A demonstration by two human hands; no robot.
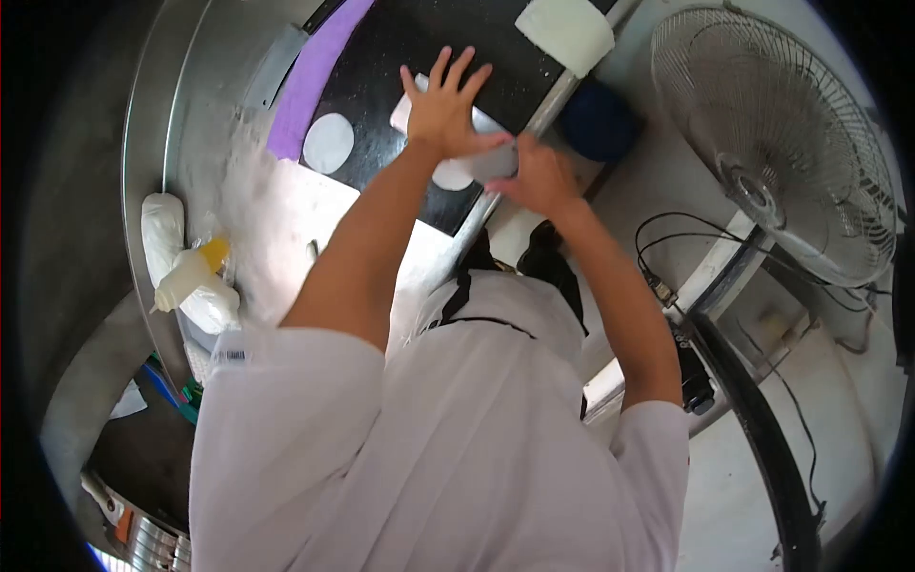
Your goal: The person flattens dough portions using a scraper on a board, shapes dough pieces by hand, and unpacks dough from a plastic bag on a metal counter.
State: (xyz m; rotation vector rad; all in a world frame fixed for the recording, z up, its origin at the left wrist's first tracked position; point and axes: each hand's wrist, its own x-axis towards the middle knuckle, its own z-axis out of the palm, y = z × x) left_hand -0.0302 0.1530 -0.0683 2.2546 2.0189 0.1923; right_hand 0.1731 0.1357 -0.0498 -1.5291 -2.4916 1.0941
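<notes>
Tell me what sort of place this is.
Probably a workshop or small production area, though the trade is unclear: a flat black work surface bearing round white discs, a translucent yellow-ended plastic bottle, and a large wire-caged fan suggest it.

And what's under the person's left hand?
Part of a pale, flat piece shows beside the left hand, over the black board. Whatever lies directly beneath the palm is covered, so the piece's full outline can't be told.
</notes>
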